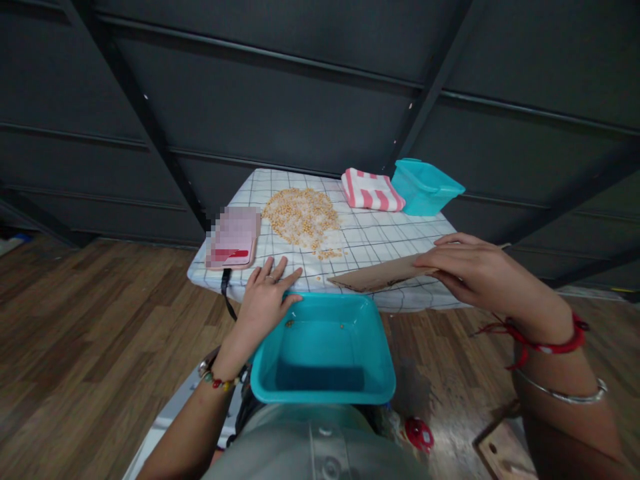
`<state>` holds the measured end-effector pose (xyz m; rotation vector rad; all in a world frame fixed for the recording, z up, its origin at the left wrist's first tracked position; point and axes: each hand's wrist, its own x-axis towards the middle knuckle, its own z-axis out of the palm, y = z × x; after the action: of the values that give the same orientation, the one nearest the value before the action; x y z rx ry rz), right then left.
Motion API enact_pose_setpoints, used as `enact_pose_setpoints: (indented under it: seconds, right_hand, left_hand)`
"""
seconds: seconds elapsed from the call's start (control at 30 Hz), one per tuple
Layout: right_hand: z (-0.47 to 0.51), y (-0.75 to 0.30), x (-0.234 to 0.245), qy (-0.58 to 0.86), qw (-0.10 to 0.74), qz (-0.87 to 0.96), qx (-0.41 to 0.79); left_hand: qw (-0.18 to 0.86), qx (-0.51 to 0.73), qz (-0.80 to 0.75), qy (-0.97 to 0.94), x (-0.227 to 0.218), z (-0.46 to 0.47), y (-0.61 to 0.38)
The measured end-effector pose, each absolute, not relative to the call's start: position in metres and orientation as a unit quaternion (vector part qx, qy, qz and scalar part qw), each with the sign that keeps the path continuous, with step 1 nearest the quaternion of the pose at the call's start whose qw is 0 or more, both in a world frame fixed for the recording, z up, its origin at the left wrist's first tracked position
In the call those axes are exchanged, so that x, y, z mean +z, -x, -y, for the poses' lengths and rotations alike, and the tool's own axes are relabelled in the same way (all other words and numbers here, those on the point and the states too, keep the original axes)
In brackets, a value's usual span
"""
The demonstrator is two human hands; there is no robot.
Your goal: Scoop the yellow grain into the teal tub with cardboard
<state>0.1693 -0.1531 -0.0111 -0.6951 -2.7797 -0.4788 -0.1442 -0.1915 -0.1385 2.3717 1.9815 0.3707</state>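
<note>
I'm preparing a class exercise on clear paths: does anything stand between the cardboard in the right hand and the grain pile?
Only a few loose grains lie on the checked cloth between the cardboard and the grain pile; nothing larger visibly blocks. The left hand is to the side.

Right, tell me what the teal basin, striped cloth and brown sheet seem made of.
Teal basin: probably plastic, smooth with a slight sheen and rounded corners.
Striped cloth: soft-looking matte fabric, folded with rounded edges; fibre unclear.
Brown sheet: likely cardboard, matte and stiff-looking in the right hand.
</note>
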Motion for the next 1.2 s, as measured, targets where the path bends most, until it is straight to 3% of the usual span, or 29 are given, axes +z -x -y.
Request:
enact_pose_setpoints:
  seconds: [1.2]
  right_hand:
    - [0.164, -0.187, -0.009, 0.267, 0.139, 0.944, -0.138]
  left_hand:
    - [0.012, 0.128, -0.635, -0.761, -0.141, 0.191, 0.146]
